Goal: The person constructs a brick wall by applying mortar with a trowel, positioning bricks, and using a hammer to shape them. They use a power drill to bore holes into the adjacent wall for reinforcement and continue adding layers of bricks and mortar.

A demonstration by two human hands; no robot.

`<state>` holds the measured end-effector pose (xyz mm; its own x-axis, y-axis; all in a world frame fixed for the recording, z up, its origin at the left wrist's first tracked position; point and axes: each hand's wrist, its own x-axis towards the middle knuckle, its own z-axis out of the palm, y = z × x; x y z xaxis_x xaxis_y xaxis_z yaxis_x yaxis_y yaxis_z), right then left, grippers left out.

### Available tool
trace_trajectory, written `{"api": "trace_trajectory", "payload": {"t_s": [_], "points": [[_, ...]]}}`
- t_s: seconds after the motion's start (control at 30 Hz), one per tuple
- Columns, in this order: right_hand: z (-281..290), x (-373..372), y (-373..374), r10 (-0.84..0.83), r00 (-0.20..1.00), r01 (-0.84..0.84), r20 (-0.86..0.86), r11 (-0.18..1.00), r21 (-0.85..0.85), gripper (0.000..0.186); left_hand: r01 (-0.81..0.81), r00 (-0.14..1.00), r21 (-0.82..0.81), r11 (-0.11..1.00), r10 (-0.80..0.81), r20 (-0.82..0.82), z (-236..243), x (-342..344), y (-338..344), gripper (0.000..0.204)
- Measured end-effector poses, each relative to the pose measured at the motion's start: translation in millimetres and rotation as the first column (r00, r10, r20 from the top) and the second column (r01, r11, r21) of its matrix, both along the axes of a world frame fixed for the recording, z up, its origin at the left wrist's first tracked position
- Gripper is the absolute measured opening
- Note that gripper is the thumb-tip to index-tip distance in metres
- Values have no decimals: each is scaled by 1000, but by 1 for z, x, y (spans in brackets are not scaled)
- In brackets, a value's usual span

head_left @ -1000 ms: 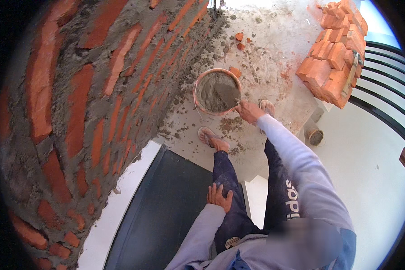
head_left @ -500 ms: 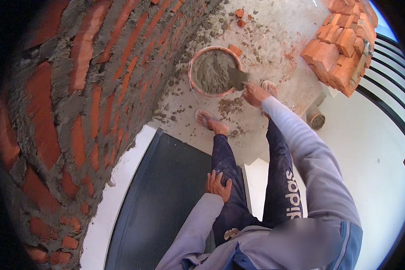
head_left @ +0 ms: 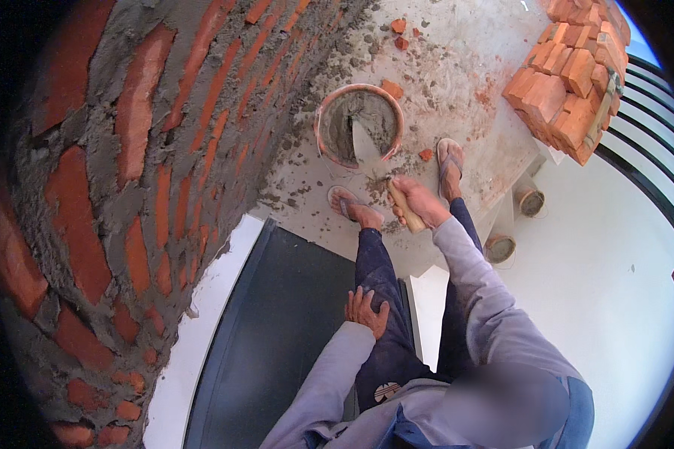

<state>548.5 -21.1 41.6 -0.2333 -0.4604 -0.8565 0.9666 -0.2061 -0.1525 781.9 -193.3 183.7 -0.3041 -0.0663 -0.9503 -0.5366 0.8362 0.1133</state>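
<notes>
My right hand (head_left: 418,200) is closed round the wooden handle of a trowel (head_left: 365,144). The trowel's blade slants down into the bucket (head_left: 401,135), its tip in the wet grey mortar (head_left: 378,112). This round, orange-rimmed bucket stands on the floor beyond my feet. Fingers spread, my left hand (head_left: 366,311) rests on my left thigh and holds nothing.
A brick wall (head_left: 79,224) with rough mortar joints rises along my left. Stacked bricks (head_left: 569,82) stand at the far right beside a black railing (head_left: 644,168). Brick bits (head_left: 392,89) and mortar crumbs litter the floor. Two small containers (head_left: 499,248) sit at right.
My right hand has come nearer to me and turned the trowel; its blade now points away into the mortar instead of lying at the bucket's right rim. My left hand stays on the thigh.
</notes>
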Motion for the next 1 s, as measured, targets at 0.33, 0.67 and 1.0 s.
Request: {"api": "trace_trajectory", "payload": {"t_s": [0.33, 0.67, 1.0], "points": [[-61, -44, 12, 965, 52, -487, -257, 249, 837, 28, 9, 1000, 13, 1000, -9, 9, 2, -11, 10, 62], [-79, -37, 9, 922, 323, -464, -214, 351, 813, 32, 32, 999, 31, 999, -31, -35, -6, -13, 7, 59], [-128, -9, -12, 653, 606, -160, -455, 660, 734, 37, -103, 994, 23, 994, 104, -19, -3, -6, 12, 58]]}}
